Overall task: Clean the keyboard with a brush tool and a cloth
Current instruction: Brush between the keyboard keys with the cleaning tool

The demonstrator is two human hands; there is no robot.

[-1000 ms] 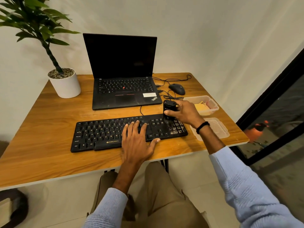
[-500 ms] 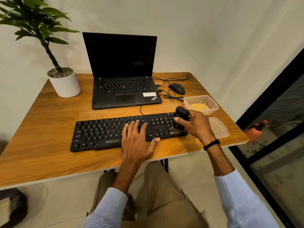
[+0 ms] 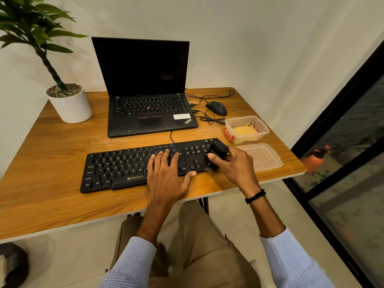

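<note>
The Zebronics keyboard [image 3: 133, 165] lay at the desk's [image 3: 52, 183] near edge. Your right hand [image 3: 234, 167] gripped the black brush tool [image 3: 218, 151] over the number pad, while your left hand [image 3: 166, 175] pressed flat, fingers straight, steadying the keys. Short, light strokes outward looked wisest.

Wooden bench [image 3: 52, 154] carries an open black laptop [image 3: 145, 90], screen dark, upper centre. White potted plant [image 3: 69, 104] at upper left. Black mouse [image 3: 216, 108] right of the laptop, cables [image 3: 209, 119] looped beside it. Clear plastic tub [image 3: 262, 133] centre right; loose lid [image 3: 264, 156] flat just below it.
</note>
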